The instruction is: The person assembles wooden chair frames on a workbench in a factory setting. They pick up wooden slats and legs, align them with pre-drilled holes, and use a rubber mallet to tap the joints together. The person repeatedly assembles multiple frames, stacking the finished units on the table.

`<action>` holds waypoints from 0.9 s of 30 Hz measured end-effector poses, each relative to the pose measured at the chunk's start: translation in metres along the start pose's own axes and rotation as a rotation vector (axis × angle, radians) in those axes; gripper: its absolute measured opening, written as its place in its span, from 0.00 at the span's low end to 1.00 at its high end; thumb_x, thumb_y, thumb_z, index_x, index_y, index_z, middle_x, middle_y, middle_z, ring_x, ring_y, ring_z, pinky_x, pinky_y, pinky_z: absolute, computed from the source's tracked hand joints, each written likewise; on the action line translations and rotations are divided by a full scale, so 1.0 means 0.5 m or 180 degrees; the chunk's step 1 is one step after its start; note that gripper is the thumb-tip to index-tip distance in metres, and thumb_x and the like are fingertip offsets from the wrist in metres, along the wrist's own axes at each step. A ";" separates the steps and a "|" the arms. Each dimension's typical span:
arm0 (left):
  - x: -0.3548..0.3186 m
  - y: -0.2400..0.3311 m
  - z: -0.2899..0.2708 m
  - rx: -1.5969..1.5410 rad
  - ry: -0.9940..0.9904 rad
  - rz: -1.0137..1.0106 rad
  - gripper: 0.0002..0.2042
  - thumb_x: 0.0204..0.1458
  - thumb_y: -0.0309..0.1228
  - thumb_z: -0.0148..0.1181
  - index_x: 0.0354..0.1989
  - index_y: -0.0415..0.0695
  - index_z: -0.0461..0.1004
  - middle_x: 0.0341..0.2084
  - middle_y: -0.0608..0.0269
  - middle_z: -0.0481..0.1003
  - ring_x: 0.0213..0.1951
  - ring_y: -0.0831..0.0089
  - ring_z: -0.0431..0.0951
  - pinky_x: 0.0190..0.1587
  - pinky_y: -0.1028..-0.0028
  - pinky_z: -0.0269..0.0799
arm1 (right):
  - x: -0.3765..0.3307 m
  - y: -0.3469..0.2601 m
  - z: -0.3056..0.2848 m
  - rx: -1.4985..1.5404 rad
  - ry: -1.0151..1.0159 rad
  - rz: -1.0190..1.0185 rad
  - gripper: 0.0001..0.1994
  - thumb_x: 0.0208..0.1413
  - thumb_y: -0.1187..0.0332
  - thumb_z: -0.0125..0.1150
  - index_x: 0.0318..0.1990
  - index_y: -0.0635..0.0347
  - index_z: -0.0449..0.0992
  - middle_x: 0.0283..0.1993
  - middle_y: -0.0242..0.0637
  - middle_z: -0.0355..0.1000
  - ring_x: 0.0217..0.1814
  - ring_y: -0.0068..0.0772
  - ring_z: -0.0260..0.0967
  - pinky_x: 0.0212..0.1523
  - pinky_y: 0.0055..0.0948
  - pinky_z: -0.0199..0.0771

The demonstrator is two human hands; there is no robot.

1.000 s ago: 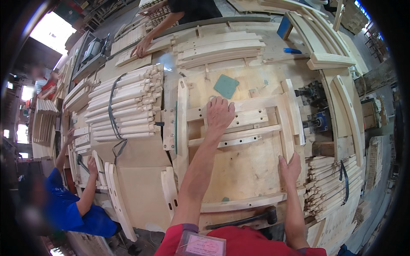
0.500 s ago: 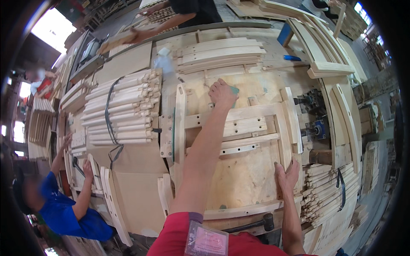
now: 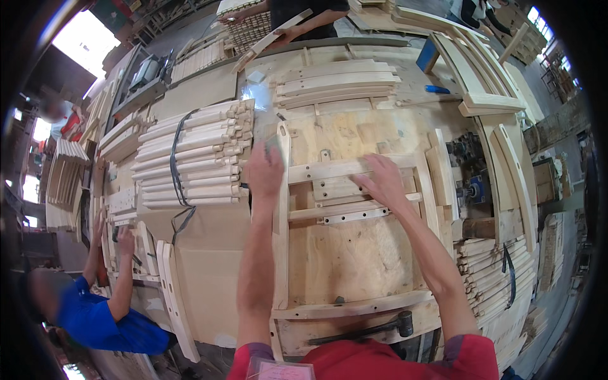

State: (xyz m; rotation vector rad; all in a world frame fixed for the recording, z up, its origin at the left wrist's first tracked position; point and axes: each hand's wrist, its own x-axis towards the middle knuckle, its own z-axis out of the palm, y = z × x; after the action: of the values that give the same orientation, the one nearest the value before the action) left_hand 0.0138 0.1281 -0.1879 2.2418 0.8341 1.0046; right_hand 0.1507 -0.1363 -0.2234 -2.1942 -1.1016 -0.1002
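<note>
left hand [image 3: 265, 170]: flat, open, pressing long upright rail [image 3: 281, 209], maybe over a sanding pad
right hand [image 3: 382, 182]: open, fingers spread on cross slats [image 3: 345, 190]
tip: press evenly, keep the slats seated in the jig

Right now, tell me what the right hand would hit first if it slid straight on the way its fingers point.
The right hand points up-left across the frame's rails. Just ahead lies the upper cross rail; its fingertips look nearly at it already, though height is unclear.

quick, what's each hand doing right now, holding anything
Left hand: open, flat on the long upright wooden rail, gripping nothing.
Right hand: open, fingers spread over the wooden crosspieces, holding nothing.
</note>
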 end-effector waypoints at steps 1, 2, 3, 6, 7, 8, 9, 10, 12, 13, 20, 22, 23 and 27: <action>0.007 -0.014 -0.020 0.0237 -0.0331 -0.0072 0.12 0.58 0.35 0.57 0.40 0.38 0.76 0.30 0.41 0.79 0.35 0.41 0.80 0.40 0.52 0.75 | 0.031 0.001 0.029 -0.0002 -0.0140 -0.0081 0.24 0.57 0.50 0.66 0.51 0.61 0.77 0.55 0.47 0.75 0.60 0.51 0.69 0.60 0.47 0.67; 0.012 -0.029 -0.036 0.0484 -0.0667 -0.0145 0.12 0.57 0.35 0.57 0.40 0.38 0.76 0.30 0.41 0.79 0.36 0.41 0.80 0.41 0.52 0.75 | 0.058 -0.002 0.057 0.0003 -0.0284 -0.0157 0.25 0.58 0.47 0.63 0.50 0.60 0.78 0.54 0.47 0.76 0.60 0.51 0.70 0.59 0.48 0.67; 0.013 -0.039 -0.044 0.0754 -0.0990 -0.0230 0.11 0.57 0.35 0.57 0.39 0.38 0.76 0.30 0.40 0.79 0.36 0.40 0.80 0.41 0.51 0.75 | 0.086 -0.010 0.083 -0.0118 -0.0792 0.0029 0.25 0.58 0.45 0.62 0.49 0.60 0.79 0.52 0.46 0.77 0.58 0.50 0.71 0.59 0.48 0.67; 0.005 -0.067 -0.041 0.1293 -0.1117 -0.0144 0.10 0.55 0.33 0.56 0.37 0.38 0.75 0.27 0.40 0.77 0.33 0.40 0.78 0.37 0.49 0.73 | 0.129 -0.028 0.137 -0.0354 -0.1577 0.0239 0.27 0.59 0.41 0.58 0.46 0.59 0.80 0.47 0.45 0.79 0.53 0.48 0.74 0.56 0.48 0.67; 0.008 -0.065 -0.036 0.1359 -0.1234 -0.0162 0.10 0.55 0.33 0.55 0.37 0.38 0.75 0.27 0.39 0.78 0.34 0.40 0.79 0.38 0.48 0.74 | 0.121 -0.027 0.150 -0.0373 -0.1362 0.0153 0.28 0.59 0.40 0.58 0.46 0.59 0.80 0.45 0.45 0.79 0.52 0.47 0.74 0.55 0.49 0.67; 0.019 -0.062 -0.026 0.1421 -0.1352 -0.0175 0.10 0.55 0.33 0.54 0.37 0.38 0.75 0.28 0.39 0.78 0.34 0.40 0.79 0.39 0.47 0.74 | 0.115 -0.024 0.158 -0.0394 -0.1144 0.0071 0.28 0.59 0.39 0.57 0.45 0.59 0.80 0.43 0.44 0.80 0.50 0.47 0.75 0.54 0.49 0.67; 0.029 -0.057 -0.016 0.1481 -0.1470 -0.0182 0.10 0.55 0.32 0.53 0.37 0.38 0.75 0.29 0.38 0.78 0.35 0.40 0.80 0.40 0.47 0.74 | 0.111 -0.018 0.164 -0.0431 -0.1115 0.0133 0.28 0.58 0.39 0.57 0.45 0.58 0.80 0.42 0.44 0.80 0.50 0.46 0.75 0.54 0.49 0.66; 0.032 -0.050 -0.007 0.1552 -0.1510 -0.0192 0.10 0.55 0.32 0.53 0.37 0.38 0.76 0.29 0.39 0.79 0.36 0.39 0.80 0.40 0.47 0.75 | 0.109 -0.017 0.164 -0.0462 -0.1100 0.0196 0.27 0.58 0.39 0.58 0.44 0.57 0.81 0.41 0.43 0.80 0.49 0.46 0.76 0.53 0.48 0.66; 0.037 -0.034 0.010 0.1686 -0.1595 -0.0200 0.11 0.56 0.32 0.52 0.38 0.39 0.76 0.31 0.39 0.79 0.37 0.39 0.80 0.42 0.47 0.76 | 0.107 -0.013 0.163 -0.0509 -0.1080 0.0383 0.27 0.57 0.39 0.59 0.44 0.57 0.81 0.40 0.43 0.80 0.48 0.45 0.76 0.53 0.48 0.65; 0.039 -0.044 0.013 0.1715 -0.1631 -0.0228 0.11 0.56 0.33 0.51 0.39 0.39 0.77 0.32 0.39 0.80 0.38 0.39 0.80 0.42 0.47 0.76 | 0.109 -0.018 0.164 -0.0496 -0.1073 0.0487 0.27 0.56 0.39 0.59 0.43 0.57 0.81 0.40 0.43 0.80 0.48 0.45 0.76 0.52 0.48 0.64; 0.019 -0.083 0.029 0.1635 -0.1738 -0.0444 0.15 0.57 0.36 0.51 0.45 0.39 0.77 0.35 0.38 0.80 0.40 0.40 0.81 0.45 0.46 0.75 | 0.136 -0.044 0.155 -0.0401 -0.1605 0.0868 0.29 0.56 0.39 0.60 0.45 0.60 0.79 0.39 0.45 0.81 0.48 0.46 0.76 0.54 0.46 0.62; 0.015 -0.085 0.032 0.1602 -0.1679 -0.0429 0.16 0.57 0.37 0.51 0.46 0.39 0.76 0.34 0.38 0.80 0.41 0.40 0.80 0.45 0.46 0.75 | 0.141 -0.045 0.152 -0.0401 -0.1636 0.0881 0.30 0.56 0.38 0.60 0.47 0.59 0.79 0.40 0.45 0.81 0.49 0.45 0.76 0.54 0.46 0.62; 0.013 -0.085 0.033 0.1574 -0.1675 -0.0422 0.17 0.57 0.37 0.51 0.47 0.39 0.76 0.34 0.38 0.80 0.41 0.39 0.80 0.45 0.46 0.75 | 0.141 -0.042 0.151 -0.0404 -0.1649 0.0896 0.30 0.56 0.38 0.60 0.47 0.59 0.79 0.41 0.45 0.81 0.50 0.45 0.76 0.55 0.46 0.62; 0.007 -0.094 0.025 0.1497 -0.1512 -0.0323 0.16 0.56 0.37 0.52 0.46 0.39 0.76 0.32 0.37 0.79 0.38 0.38 0.79 0.44 0.47 0.74 | 0.143 -0.050 0.151 -0.0259 -0.1685 0.0948 0.31 0.56 0.37 0.59 0.49 0.58 0.78 0.42 0.44 0.81 0.51 0.46 0.76 0.56 0.46 0.61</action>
State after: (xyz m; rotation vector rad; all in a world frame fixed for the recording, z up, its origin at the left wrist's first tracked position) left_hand 0.0108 0.1589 -0.2256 2.6340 1.0222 0.2090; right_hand 0.1617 -0.0321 -0.2435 -2.5049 -1.0310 0.6065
